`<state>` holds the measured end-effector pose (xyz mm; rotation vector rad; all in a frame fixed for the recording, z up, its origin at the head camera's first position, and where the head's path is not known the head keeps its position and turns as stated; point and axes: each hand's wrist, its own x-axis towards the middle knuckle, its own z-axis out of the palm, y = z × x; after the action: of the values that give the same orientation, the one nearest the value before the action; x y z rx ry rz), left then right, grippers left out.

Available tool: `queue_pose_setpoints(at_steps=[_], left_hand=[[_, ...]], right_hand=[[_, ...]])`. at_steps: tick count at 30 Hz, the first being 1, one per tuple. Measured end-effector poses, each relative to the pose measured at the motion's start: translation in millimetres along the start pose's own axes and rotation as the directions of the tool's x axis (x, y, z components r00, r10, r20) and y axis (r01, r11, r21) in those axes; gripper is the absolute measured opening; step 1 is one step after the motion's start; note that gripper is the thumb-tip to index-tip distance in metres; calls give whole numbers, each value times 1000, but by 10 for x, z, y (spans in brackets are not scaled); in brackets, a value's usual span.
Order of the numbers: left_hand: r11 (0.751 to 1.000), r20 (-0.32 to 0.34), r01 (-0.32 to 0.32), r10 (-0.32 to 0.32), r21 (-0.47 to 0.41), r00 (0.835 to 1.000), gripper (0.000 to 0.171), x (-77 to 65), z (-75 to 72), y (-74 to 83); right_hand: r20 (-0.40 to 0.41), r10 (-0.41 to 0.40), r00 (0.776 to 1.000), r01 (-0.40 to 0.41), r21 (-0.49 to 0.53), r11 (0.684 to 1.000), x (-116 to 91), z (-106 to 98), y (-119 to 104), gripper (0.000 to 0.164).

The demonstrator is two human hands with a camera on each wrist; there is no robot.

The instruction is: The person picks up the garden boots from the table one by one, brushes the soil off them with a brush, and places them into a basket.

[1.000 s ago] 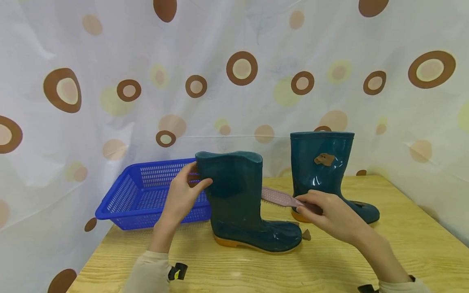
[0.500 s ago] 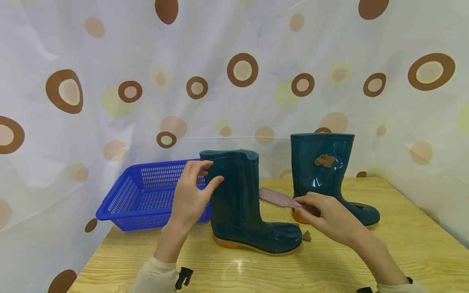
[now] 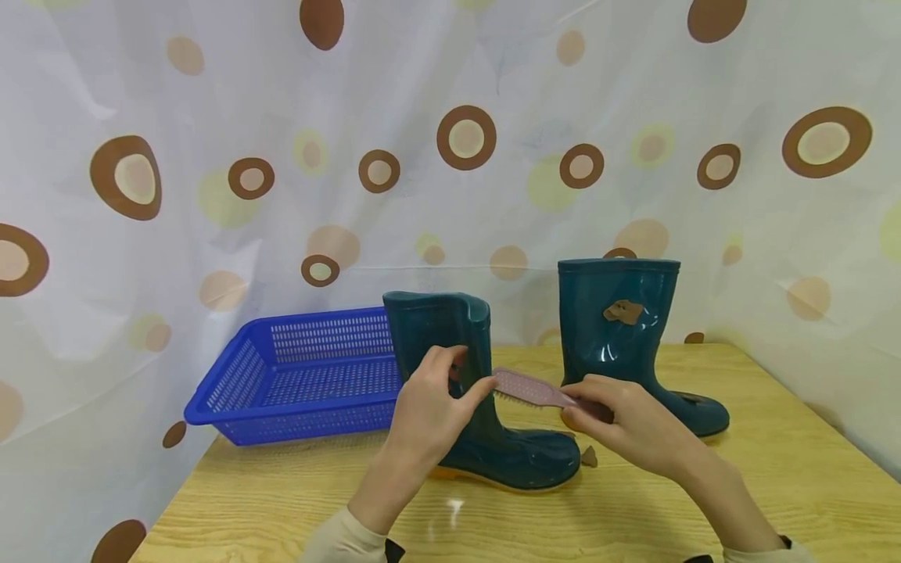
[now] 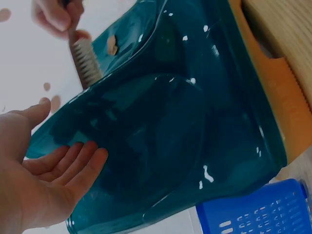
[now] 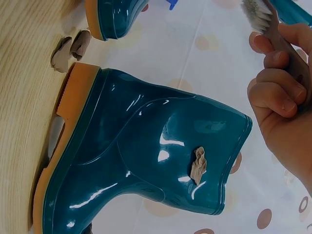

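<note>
A dark green rubber boot (image 3: 436, 320) stands upright on the table, its rim bent inward. My left hand (image 3: 429, 407) is in front of its shaft, fingers loosely bent and apart from the thumb; in the left wrist view the fingertips (image 4: 97, 156) are at the shaft, and contact is unclear. My right hand (image 3: 629, 422) grips the handle of a pinkish brush (image 3: 524, 389), bristles down, its head by the front of the shaft. Further right stands a second green boot (image 3: 605, 352) with a brown mud-like lump (image 3: 623, 312) on its shaft.
A blue plastic basket (image 3: 288, 414) stands behind and left of the near boot. Brown pieces (image 3: 589, 456) lie on the wooden table (image 3: 669, 516) by its toe. Another brown patch (image 3: 693, 396) is on the far boot's foot. A patterned curtain (image 3: 422, 70) hangs behind.
My left hand has left the boot's rim and moved right and down in front of the shaft. The rim has bent inward. The right hand with the brush has shifted slightly left and down.
</note>
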<state>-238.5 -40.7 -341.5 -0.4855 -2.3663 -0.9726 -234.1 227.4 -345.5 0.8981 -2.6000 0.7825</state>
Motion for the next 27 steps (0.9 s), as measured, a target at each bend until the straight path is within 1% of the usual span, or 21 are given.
queue_pose_setpoints(at_steps=[6,9,11,15,18,22,27], left_hand=[[998,-23,-32,33,54,999,50,-9,58,13],[994,-46,-68,72,82,996,48,-15,84,-1],[989,-68,-105,113,106,991,46,-20,100,-11],[975,-105,-179,194,133,975,39,-31,129,-30],[968,-111,-212,227,136,967,31,-41,147,-42],[967,-102,-224,236,119,966,22,-44,156,-47],[977,-73,-211,214,41,974,13,-29,134,-49]], right_hand=[[-17,-47,999,47,-8,999,17,12,-15,15],[-23,-62,998,62,-6,998,20,14,-30,15],[-26,-72,997,71,-7,997,20,18,-35,15],[-29,-85,996,85,-11,996,21,30,-37,15],[-25,-85,996,85,-10,996,20,40,-32,16],[-16,-77,997,76,-7,997,20,47,-30,17],[-8,-68,998,68,-19,998,17,44,-29,18]])
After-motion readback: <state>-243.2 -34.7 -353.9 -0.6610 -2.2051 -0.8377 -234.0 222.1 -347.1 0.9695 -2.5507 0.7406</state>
